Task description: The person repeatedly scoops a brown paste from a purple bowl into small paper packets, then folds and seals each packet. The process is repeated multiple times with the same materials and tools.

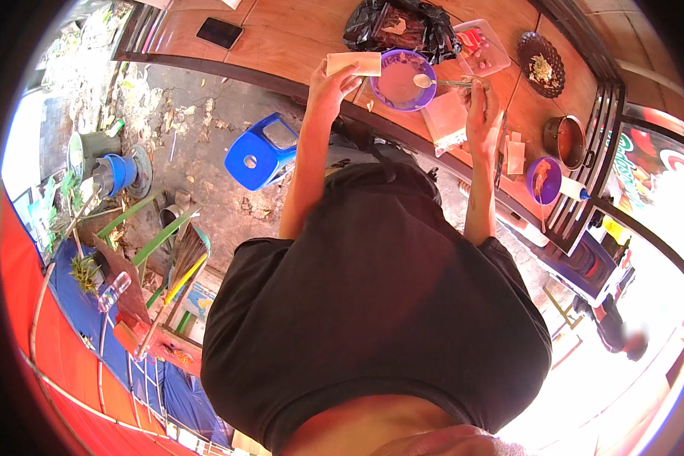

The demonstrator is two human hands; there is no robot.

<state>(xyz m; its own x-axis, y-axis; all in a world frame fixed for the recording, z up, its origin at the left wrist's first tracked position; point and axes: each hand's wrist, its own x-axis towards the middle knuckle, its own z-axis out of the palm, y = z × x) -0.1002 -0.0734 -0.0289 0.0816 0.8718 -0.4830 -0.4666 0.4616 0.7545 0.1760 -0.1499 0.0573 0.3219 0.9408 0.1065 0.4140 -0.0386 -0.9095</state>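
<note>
My left hand (328, 93) is closed on a pale flat rectangular piece (361, 62), which looks like a folded wrapper sheet, at the left rim of a purple bowl (432, 94). Inside the bowl is a thick greyish-pink mixture (397, 85). From the right, my right hand (482, 115) grips the handle of a metal spoon (423, 80), its bowl end over the mixture. Between that hand and the bowl lies a stack of pale sheets (444, 121) in clear plastic, near the table's front edge.
Behind the bowl sit a black plastic bag (357, 34) and a clear tray (495, 55) with red packets. Farther right are a dark plate of shredded food (541, 68), a pot (564, 140) and a smaller purple bowl (543, 181). A phone (220, 32) lies left; a blue stool (254, 156) stands below.
</note>
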